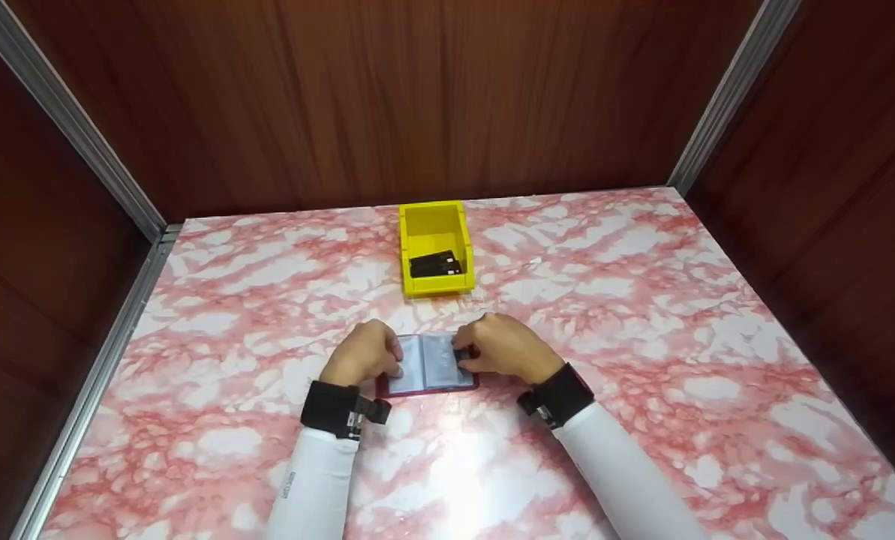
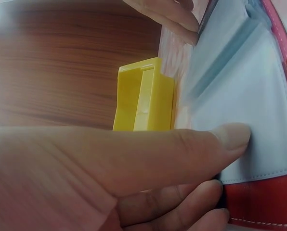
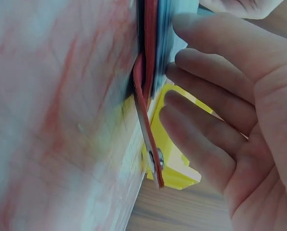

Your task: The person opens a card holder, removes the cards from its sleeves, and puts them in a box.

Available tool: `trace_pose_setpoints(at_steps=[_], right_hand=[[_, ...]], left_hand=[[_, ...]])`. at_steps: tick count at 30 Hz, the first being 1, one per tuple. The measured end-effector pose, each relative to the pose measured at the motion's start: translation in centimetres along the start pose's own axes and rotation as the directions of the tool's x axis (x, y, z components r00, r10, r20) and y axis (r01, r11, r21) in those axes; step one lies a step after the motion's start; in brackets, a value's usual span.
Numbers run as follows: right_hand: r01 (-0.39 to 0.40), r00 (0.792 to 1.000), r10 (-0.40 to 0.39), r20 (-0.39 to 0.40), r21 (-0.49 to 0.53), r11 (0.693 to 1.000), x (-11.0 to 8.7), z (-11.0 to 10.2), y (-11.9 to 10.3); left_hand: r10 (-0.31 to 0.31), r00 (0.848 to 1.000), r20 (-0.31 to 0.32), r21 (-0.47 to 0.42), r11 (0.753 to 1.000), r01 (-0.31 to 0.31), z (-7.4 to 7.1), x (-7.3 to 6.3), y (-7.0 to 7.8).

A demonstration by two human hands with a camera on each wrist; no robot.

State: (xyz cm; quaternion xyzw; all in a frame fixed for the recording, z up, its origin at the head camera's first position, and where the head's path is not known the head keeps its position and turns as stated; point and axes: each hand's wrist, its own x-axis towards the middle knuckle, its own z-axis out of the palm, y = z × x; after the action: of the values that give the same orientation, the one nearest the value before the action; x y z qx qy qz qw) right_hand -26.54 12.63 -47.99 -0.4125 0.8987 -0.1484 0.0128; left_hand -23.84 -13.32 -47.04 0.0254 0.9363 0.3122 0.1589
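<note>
A small card holder (image 1: 437,363) lies spread out on the table, with clear plastic sleeves and a red cover with white stitching. My left hand (image 1: 363,352) grips its left edge, the thumb on a sleeve (image 2: 249,91) and the other fingers at the edge below. Over the right-hand sleeves is my right hand (image 1: 503,346), its thumb and fingertips right at their outer edge. In the right wrist view those fingers are loosely bent and spread, with a gap between thumb and forefinger. A red strap (image 3: 146,122) with a metal snap sticks out from the cover beside them.
A yellow bin (image 1: 406,281) stands just beyond the card holder with several black cards (image 1: 433,265) in it. The red-and-white marbled table (image 1: 252,322) is bounded by brown wood-look panels (image 1: 342,105) at the back and sides.
</note>
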Motion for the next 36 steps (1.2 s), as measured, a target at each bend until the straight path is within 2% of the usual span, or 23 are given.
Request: trace_pose_setpoints(at_steps=[8, 16, 28, 36], right_hand=[[0.015, 1.0, -0.014, -0.017, 0.03, 0.999, 0.4, 0.7, -0.4], [-0.015, 1.0, 0.015, -0.015, 0.032, 0.999, 0.6, 1.2, -0.9], [0.038, 0.999, -0.039, 0.021, 0.053, 0.998, 0.9, 1.6, -1.9], [0.038, 0.999, -0.038, -0.001, 0.028, 0.999, 0.9, 1.8, -2.3]], left_hand=[[0.015, 1.0, -0.003, 0.006, 1.0, -0.015, 0.0, 0.1, -0.1], [0.021, 1.0, -0.006, -0.005, 1.0, -0.021, 0.0, 0.1, -0.1], [0.002, 1.0, 0.001, -0.009, 1.0, -0.002, -0.2, 0.0, -0.1], [0.024, 1.0, -0.016, -0.006, 1.0, -0.025, -1.1, -0.1, -0.4]])
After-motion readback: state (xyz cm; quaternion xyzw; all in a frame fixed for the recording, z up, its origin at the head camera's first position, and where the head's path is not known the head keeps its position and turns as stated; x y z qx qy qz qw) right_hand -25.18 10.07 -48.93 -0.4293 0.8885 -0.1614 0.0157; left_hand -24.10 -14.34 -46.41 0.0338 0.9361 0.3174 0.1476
